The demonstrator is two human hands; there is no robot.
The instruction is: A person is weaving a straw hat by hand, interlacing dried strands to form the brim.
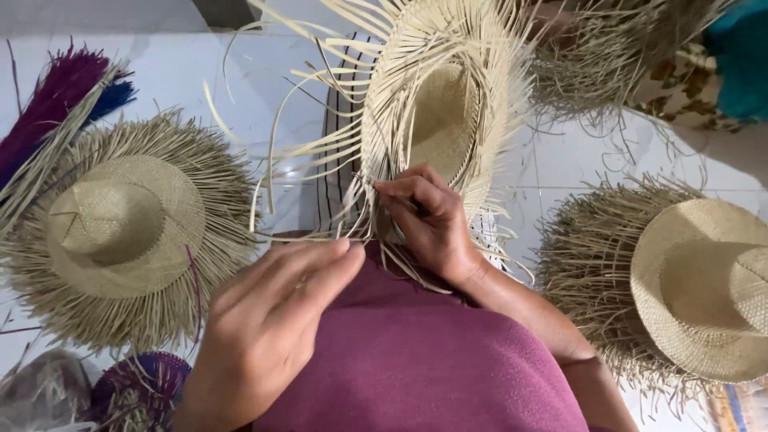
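The white tiled floor [200, 88] fills most of my view, and I sit on it with my purple-clad lap [416, 360] at the bottom of the frame.

Two finished-looking straw hats lie crown-up on the tiles: the left hat [120, 228] with a wide fringe of loose ends all round its brim, and the right hat [704, 288], also fringed, partly cut off by the frame edge. At the top right lies a straw heap [608, 56], beside a patterned cloth [680, 88] and something teal.

The hat [444, 112] I am weaving stands on edge in the middle, just past my knees, its hollow crown turned toward me. Long unwoven strands [312, 148] fan out from its brim to the left and upward. Behind it a dark striped cloth [336, 176] shows.

At the far left lies a bundle of dyed straw [52, 100], purple with some blue. At the lower left, a smaller purple bundle [140, 388] sits next to a grey heap I cannot make out.

My left hand [276, 320] rests over my lap, fingers long and close together, their tips touching the strands at the hat's lower brim; whether it grips any, I cannot tell.

My right hand [428, 220] is curled at the brim's lower edge, thumb and forefinger pinching a thin strand [366, 182] where the weave ends.
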